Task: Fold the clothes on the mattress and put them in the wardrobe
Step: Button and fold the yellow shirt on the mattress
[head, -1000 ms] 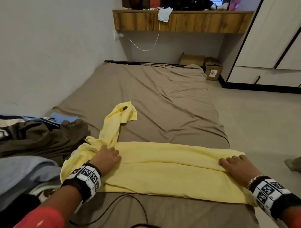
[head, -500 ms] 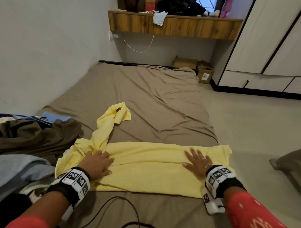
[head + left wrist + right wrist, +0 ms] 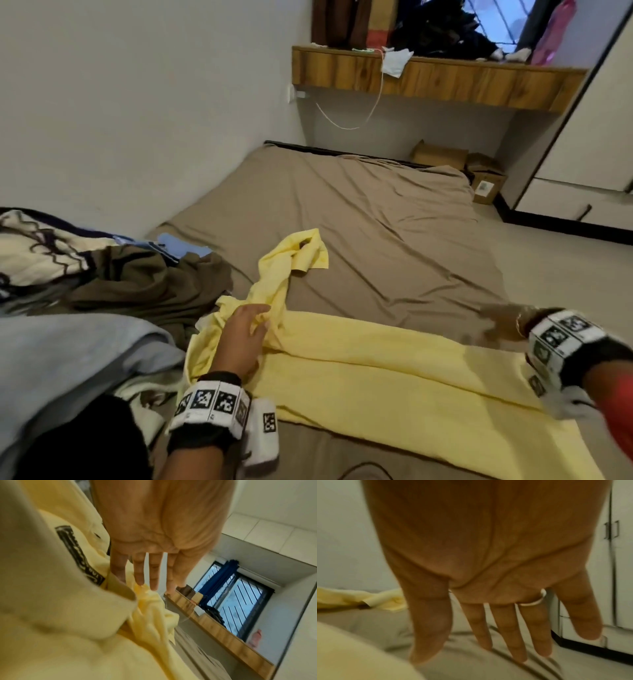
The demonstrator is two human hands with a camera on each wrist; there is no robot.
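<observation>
Since half a second ago my right hand [image 3: 503, 325] has slid off the yellow shirt [image 3: 376, 370] toward the mattress [image 3: 376, 219] edge, fingers straight, holding nothing. Left hand [image 3: 243, 339] lies flat and open where the loose sleeve [image 3: 274, 284] starts. Mid-fold I'd say, so next I've gotta grab that sleeve and flip it across the body.

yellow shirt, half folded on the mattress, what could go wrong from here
1. The left hand reaches with straight fingers toward the loose sleeve of the yellow shirt; tugging it could drag the folded body out of line.
2. The right hand hovers off the cloth, so nothing pins the fold.
3. The clothes pile lies close; the sleeve may catch it.
</observation>
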